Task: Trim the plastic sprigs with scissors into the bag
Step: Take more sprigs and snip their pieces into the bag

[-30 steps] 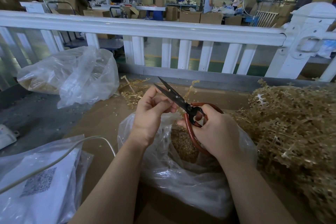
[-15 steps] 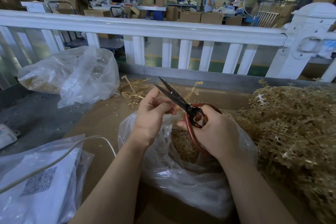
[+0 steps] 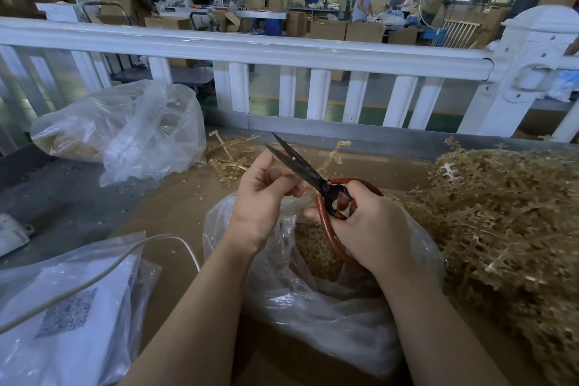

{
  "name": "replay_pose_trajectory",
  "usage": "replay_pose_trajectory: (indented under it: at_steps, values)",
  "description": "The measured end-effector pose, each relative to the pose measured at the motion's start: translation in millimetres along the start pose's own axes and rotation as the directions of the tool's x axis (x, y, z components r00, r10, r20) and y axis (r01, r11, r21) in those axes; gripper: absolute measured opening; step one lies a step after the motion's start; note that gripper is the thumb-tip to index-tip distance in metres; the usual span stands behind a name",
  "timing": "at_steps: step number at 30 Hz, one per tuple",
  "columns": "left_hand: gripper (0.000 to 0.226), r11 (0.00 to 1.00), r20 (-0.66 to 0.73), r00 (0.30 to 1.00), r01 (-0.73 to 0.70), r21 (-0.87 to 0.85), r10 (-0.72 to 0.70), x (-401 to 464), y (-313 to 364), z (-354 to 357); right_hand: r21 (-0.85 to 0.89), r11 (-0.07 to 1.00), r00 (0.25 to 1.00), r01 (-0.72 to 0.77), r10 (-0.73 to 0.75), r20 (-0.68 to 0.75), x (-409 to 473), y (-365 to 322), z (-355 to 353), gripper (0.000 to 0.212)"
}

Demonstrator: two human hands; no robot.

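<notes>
At my far left a full bag [image 3: 125, 125] lies on the table [image 3: 78, 204], out of the way, and nearer me a flat packet [image 3: 65, 316] with a cord [image 3: 103, 269] across it. My left hand [image 3: 263, 194] pinches a sprig [image 3: 332, 155] between thumb and curled fingers, its tip sticking up past the blades; most of its stem is hidden by my fingers. I judge the cut goes best if I keep that pinch close to the cutting point, yet clear of the edge, and hold the piece right above the open bag [image 3: 313, 291] so the trimmings fall onto the ones already inside. The scissors [image 3: 310, 172] sit just beside my left fingers with blades parted, pointing up and away; my right hand [image 3: 369, 222] has its grip clenched round the red handles. I should feed the stem deep toward the pivot, where the bite is strongest, and close in one firm squeeze. The risk is nicking my left fingertips. To my right the pile [image 3: 501, 222] of untrimmed sprigs waits within reach.
</notes>
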State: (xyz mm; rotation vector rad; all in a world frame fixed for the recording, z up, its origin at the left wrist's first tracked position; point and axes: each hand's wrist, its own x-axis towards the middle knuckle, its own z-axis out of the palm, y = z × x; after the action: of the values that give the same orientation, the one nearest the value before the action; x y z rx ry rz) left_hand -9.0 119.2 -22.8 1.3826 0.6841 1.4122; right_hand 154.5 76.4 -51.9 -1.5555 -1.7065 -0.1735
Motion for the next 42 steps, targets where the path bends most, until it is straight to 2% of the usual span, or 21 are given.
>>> replay_pose_trajectory:
  at_steps: [4, 7, 10, 12, 14, 20, 23, 26, 30, 35, 42]
  values:
    - [0.023, 1.000, -0.005, 1.000, -0.004, 0.011, 0.004, 0.8, -1.8, -0.5, 0.016, 1.000, 1.000, 0.004, -0.004, -0.014, -0.2, 1.9, 0.9, 0.068]
    - [0.014, 0.999, -0.026, 0.999, 0.030, 0.021, -0.030, 1.3, -4.1, 0.3, 0.094, 0.996, 1.000, 0.004, -0.003, -0.009, -1.1, 2.8, 1.2, 0.067]
    - [0.023, 0.984, -0.112, 0.985, 0.116, -0.131, -0.131, 4.4, -6.3, -1.9, 0.234, 0.971, 0.998, -0.052, 0.056, -0.013, -0.7, 3.1, 2.8, 0.057]
    - [0.023, 0.939, -0.118, 0.971, 0.167, -0.299, -0.210, 7.3, -7.4, -4.5, 0.286, 0.952, 0.992, -0.108, 0.120, -0.027, 0.0, 4.4, 4.2, 0.049]
    - [0.019, 0.886, -0.070, 0.964, 0.207, -0.415, -0.258, 8.4, -7.8, -6.9, 0.315, 0.935, 0.984, -0.165, 0.179, -0.017, 0.6, 4.9, 4.5, 0.051]
    - [0.026, 0.712, 0.087, 0.944, 0.298, -0.636, -0.317, 9.1, -7.3, -12.4, 0.388, 0.887, 0.961, -0.251, 0.278, -0.013, 3.6, 5.6, 4.5, 0.039]
    - [0.020, 0.616, 0.133, 0.931, 0.328, -0.716, -0.341, 9.1, -6.9, -13.8, 0.430, 0.847, 0.939, -0.314, 0.345, 0.007, 4.0, 9.6, 4.2, 0.040]
    - [0.006, 0.556, 0.152, 0.927, 0.331, -0.763, -0.344, 10.0, -6.6, -14.4, 0.450, 0.826, 0.931, -0.339, 0.363, 0.036, 4.8, 12.2, 6.2, 0.030]
    - [0.007, 0.486, 0.160, 0.918, 0.333, -0.808, -0.362, 11.0, -8.3, -17.0, 0.473, 0.821, 0.938, -0.319, 0.345, 0.034, 5.1, 10.6, 5.8, 0.024]
    - [0.006, 0.479, 0.172, 0.914, 0.345, -0.807, -0.369, 10.7, -5.6, -17.0, 0.549, 0.770, 0.925, -0.324, 0.379, 0.014, 6.6, 4.8, -0.9, 0.024]
    - [0.035, 0.435, 0.211, 0.906, 0.367, -0.822, -0.367, 9.1, -4.1, -16.7, 0.656, 0.671, 0.908, -0.345, 0.416, 0.053, 8.6, 6.4, -1.7, 0.017]
